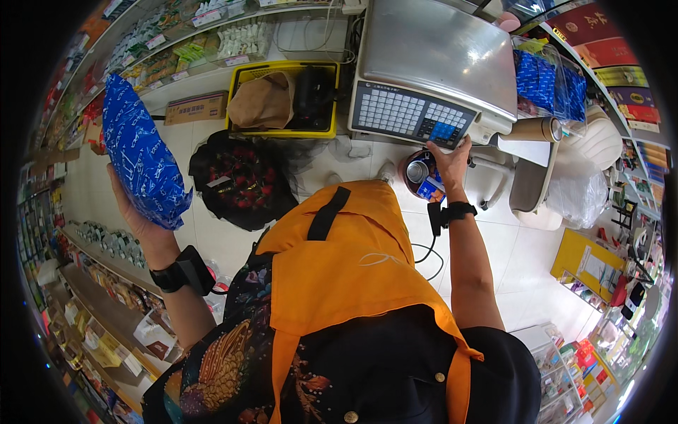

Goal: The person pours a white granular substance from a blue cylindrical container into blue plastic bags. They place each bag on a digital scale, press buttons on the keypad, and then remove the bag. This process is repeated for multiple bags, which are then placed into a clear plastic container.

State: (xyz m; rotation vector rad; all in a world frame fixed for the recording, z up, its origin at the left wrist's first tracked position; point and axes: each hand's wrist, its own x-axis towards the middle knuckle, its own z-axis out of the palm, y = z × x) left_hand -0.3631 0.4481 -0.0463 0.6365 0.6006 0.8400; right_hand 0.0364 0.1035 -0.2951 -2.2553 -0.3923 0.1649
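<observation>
On the left side, my left hand (131, 214) supports a full blue plastic bag (143, 153) printed with white lettering. The bag stands nearly upright, tilted slightly, and it hides most of my fingers. My right hand (450, 163) is at the lower right edge of the keypad (413, 114) on an electronic weighing scale. Its fingers are spread and hold nothing; whether a fingertip presses a key cannot be made out. Behind the keypad lies the scale's bare metal pan (439, 45).
A yellow basket (229, 100) with a paper bag stands left of the scale. Below it sits a bouquet in black wrapping (243, 180). Under my right hand is a bin with cans (417, 170). A brown cup (532, 130) lies right, near blue packets (535, 79). Stocked shelves surround me.
</observation>
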